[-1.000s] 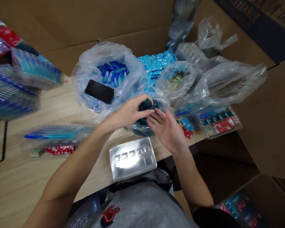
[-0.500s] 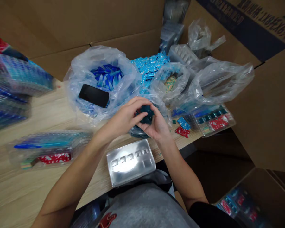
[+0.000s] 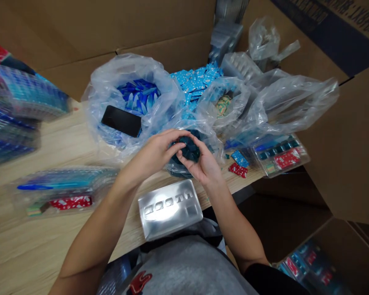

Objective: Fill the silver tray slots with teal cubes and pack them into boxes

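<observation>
My left hand (image 3: 156,152) and my right hand (image 3: 206,163) meet with curled fingers over a clear plastic bag (image 3: 213,141) of dark teal pieces (image 3: 191,150). Both are closed, with their fingertips close together. Any piece between the fingers cannot be told apart from those behind. Just below the hands, a clear plastic blister tray (image 3: 169,221) lies at the table's front edge. A row of small moulded hollows crosses it. A blue packet (image 3: 240,158) and a red packet (image 3: 238,170) lie right of the bag.
A phone (image 3: 121,121) rests on a large bag of blue pieces (image 3: 139,96). Blue packets (image 3: 197,82) are heaped behind, near a bag of striped pieces (image 3: 223,105). Filled trays (image 3: 284,157) lie right, others (image 3: 67,190) left. Cardboard (image 3: 160,24) walls the back; an open box (image 3: 313,262) stands lower right.
The view has shifted slightly. My fingers have parted a little, and more of the teal pieces shows between my hands. The tray stays where it was.
</observation>
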Motion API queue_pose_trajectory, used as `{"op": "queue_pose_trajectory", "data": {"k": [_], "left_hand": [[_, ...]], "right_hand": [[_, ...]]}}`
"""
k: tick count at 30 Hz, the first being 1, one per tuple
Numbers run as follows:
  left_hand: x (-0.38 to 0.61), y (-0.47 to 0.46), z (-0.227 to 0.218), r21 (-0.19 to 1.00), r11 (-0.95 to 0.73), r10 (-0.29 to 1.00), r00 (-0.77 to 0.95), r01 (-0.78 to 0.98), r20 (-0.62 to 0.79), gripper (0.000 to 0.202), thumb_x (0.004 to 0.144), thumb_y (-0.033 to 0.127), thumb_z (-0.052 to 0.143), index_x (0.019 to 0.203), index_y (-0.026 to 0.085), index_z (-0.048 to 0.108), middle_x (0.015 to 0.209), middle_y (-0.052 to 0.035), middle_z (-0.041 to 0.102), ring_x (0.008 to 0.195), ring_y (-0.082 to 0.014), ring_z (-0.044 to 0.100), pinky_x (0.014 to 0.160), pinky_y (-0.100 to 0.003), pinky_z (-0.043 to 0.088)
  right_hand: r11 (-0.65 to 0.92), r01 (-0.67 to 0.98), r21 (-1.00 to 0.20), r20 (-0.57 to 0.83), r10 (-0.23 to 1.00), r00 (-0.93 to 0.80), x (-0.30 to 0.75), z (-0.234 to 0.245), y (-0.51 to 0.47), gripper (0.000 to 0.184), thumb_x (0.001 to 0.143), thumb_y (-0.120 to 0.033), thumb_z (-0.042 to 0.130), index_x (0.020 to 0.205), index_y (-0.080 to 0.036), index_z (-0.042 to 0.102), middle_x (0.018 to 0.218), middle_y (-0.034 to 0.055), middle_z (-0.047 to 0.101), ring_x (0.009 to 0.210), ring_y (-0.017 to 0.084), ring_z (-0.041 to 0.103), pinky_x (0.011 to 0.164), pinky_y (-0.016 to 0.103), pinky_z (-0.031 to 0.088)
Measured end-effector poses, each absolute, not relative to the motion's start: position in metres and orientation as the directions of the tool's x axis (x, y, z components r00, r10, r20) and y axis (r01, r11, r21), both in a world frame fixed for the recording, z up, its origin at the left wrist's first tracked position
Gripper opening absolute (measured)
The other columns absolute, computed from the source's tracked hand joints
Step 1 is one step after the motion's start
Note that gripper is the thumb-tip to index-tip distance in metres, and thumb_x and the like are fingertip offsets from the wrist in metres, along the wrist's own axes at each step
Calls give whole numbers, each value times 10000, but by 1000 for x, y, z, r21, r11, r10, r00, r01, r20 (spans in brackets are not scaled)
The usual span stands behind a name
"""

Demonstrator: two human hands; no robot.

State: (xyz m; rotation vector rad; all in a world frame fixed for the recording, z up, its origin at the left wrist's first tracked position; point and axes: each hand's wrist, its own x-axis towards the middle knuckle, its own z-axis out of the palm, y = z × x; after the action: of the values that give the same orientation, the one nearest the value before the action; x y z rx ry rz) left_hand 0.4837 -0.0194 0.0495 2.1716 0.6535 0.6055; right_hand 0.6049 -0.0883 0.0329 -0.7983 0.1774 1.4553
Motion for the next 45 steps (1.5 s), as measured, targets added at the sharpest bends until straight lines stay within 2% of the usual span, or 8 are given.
{"op": "queue_pose_trajectory", "data": {"k": [6, 10, 18, 24, 29, 41, 43, 45], "left_hand": [[487, -19, 40, 917, -396, 798, 478, -44, 368, 196, 855, 175, 660, 1041, 226, 693, 963, -3, 714, 845, -135, 698, 808, -272, 587], [476, -32, 49, 940, -101, 843, 473, -326, 255, 283, 821, 318, 757, 1099, 326, 706, 1004, 23, 712, 792, -131, 721, 770, -280, 634], [423, -96, 65, 913, 113, 866, 489, -393, 103, 224, 843, 244, 744, 1055, 315, 729, 988, 56, 756, 828, -114, 749, 812, -218, 632], [371, -142, 16, 990, -139, 964, 226, -32, 143, 160, 907, 154, 645, 1044, 238, 646, 1033, -7, 760, 989, -140, 723, 850, -242, 598], [356, -167, -27, 825, -399, 906, 312, 400, 287, 227, 911, 104, 590, 1101, 226, 570, 1185, -65, 710, 1138, -193, 648, 954, -398, 524], [352, -161, -28, 395, -654, 752, 500, 645, 429, 121, 907, 160, 634, 993, 234, 592, 1014, -37, 730, 906, -219, 617, 825, -411, 468], [351, -164, -24, 413, -633, 771, 491, 654, 405, 125, 901, 166, 645, 997, 235, 608, 1063, -43, 715, 946, -227, 616, 841, -418, 458], [352, -168, -18, 561, -581, 813, 448, 589, 371, 180, 901, 159, 644, 1062, 235, 617, 1110, -47, 682, 1019, -219, 614, 881, -400, 469]], "right_hand": [[-83, -933, -350, -595, 789, 153, 602, 38, -89, 266, 932, -145, 485, 745, -185, 671, 715, -24, 706, 701, 88, 651, 631, 193, 589], [-113, -932, -344, -607, 784, 129, 608, 45, -98, 298, 944, -177, 464, 763, -187, 700, 698, -7, 722, 681, 85, 670, 610, 168, 588], [-236, -867, -440, -561, 826, 60, 610, 54, -147, 99, 814, -264, 671, 842, -233, 760, 855, 16, 775, 757, 89, 720, 594, 125, 583], [-338, -811, -478, -579, 815, 1, 601, 41, -190, 168, 745, -310, 783, 910, -283, 770, 907, -4, 774, 762, 89, 727, 571, 102, 578], [-370, -764, -529, -608, 793, 36, 594, 28, -201, 137, 750, -321, 781, 884, -297, 772, 909, -4, 778, 759, 98, 732, 547, 104, 574], [-361, -785, -504, -557, 830, -24, 568, 20, -209, 134, 772, -284, 760, 904, -270, 782, 945, -24, 785, 807, 120, 747, 663, 166, 619], [-359, -800, -480, -529, 846, -63, 559, 18, -211, 126, 801, -278, 731, 915, -259, 780, 957, -19, 777, 831, 126, 742, 680, 185, 624], [-361, -816, -451, -506, 857, -99, 551, 15, -212, 128, 829, -269, 701, 931, -250, 775, 959, -12, 769, 849, 129, 738, 701, 201, 626]]}}
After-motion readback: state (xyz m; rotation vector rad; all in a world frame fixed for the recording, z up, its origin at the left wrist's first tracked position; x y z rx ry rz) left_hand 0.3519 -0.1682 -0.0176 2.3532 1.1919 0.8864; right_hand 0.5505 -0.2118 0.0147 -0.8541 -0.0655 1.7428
